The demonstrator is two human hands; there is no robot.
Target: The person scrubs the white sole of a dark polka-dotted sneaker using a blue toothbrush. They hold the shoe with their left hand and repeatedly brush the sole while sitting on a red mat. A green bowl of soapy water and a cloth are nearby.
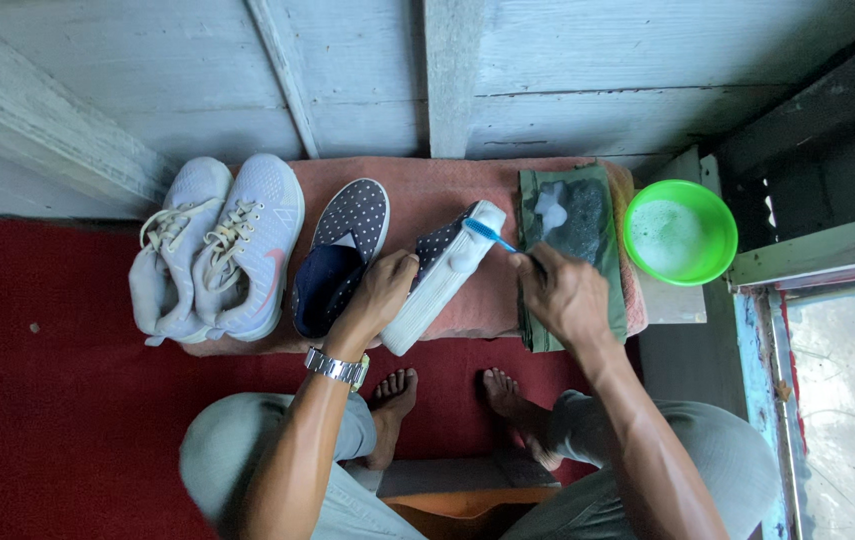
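My left hand (379, 294) grips a dark polka-dot slip-on shoe (442, 268), tilted on its side so the white sole faces up. In my right hand (559, 294) is a blue toothbrush (488, 234) whose bristle end rests on the toe of that white sole. The matching polka-dot shoe (342, 252) lies flat just left of my left hand. A silver watch (337, 368) sits on my left wrist.
A pair of pale lace-up sneakers (217, 245) lies at the left on a pinkish cloth (427, 195). A green cloth (569, 235) with a wet dark patch and foam lies right. A green bowl (679, 232) of soapy water stands far right. Red carpet (47, 400), grey plank wall behind.
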